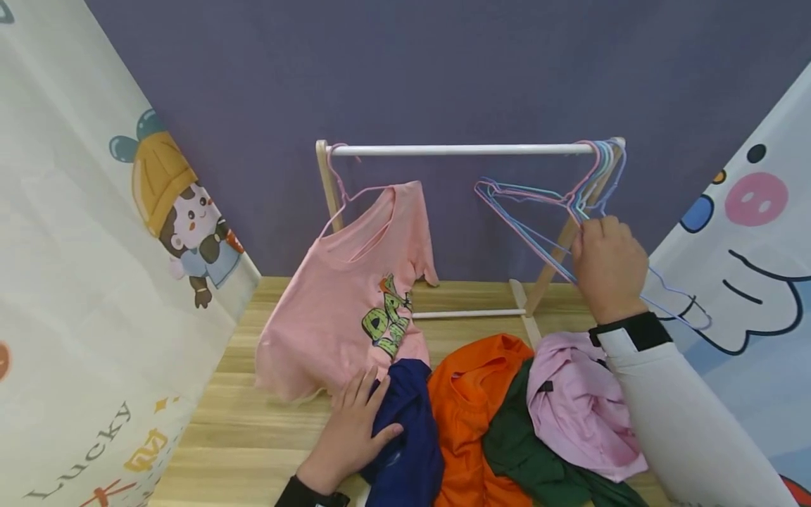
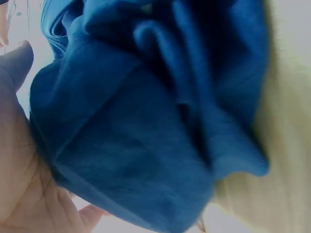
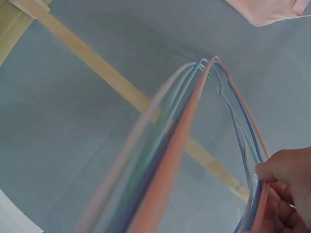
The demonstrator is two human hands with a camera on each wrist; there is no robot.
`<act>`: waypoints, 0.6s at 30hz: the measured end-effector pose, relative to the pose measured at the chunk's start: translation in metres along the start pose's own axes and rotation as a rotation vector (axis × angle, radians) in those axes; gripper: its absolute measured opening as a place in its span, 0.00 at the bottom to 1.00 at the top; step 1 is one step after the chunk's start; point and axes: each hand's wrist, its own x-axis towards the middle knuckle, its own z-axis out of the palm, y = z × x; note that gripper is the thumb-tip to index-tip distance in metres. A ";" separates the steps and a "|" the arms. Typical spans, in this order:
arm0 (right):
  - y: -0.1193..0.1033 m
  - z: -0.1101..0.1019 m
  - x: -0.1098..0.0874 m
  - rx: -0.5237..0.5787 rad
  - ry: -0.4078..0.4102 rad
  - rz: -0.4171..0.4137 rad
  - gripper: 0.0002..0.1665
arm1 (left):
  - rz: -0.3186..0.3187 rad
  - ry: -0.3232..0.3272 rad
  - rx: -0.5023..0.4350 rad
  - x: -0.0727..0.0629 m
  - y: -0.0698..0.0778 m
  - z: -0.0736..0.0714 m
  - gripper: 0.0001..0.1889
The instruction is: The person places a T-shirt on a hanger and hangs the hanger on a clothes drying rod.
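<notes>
On the rack's right end hang several thin hangers (image 1: 538,246) in pink, blue and green. My right hand (image 1: 610,267) grips them near their necks; in the right wrist view its thumb and fingers (image 3: 286,167) pinch the bundled wires. My left hand (image 1: 351,429) lies with spread fingers against a crumpled navy blue garment (image 1: 408,429) on the table. That blue cloth (image 2: 126,126) fills most of the left wrist view, beside the palm. A pink T-shirt (image 1: 355,296) with a green print hangs on a pink hanger at the rack's left end.
The small rack has a white rod (image 1: 456,150) and wooden legs. An orange garment (image 1: 475,415), a dark green garment (image 1: 532,443) and a light pink garment (image 1: 576,408) lie heaped on the wooden table (image 1: 215,436). Printed cloths flank both sides.
</notes>
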 end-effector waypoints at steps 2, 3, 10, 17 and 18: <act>-0.001 -0.002 0.001 -0.002 -0.020 0.014 0.16 | -0.010 -0.018 -0.010 -0.004 -0.002 0.001 0.41; -0.001 -0.003 0.002 0.000 -0.032 0.025 0.16 | -0.014 -0.026 -0.019 -0.005 -0.002 0.001 0.41; -0.003 -0.013 0.005 0.037 -0.093 0.094 0.16 | 0.014 -0.023 -0.028 -0.015 -0.006 0.010 0.41; -0.006 -0.018 0.012 0.149 -0.167 0.141 0.15 | 0.007 -0.040 -0.010 -0.021 -0.007 0.014 0.40; -0.006 -0.019 0.013 0.164 -0.164 0.141 0.15 | 0.011 -0.037 0.001 -0.021 -0.007 0.014 0.39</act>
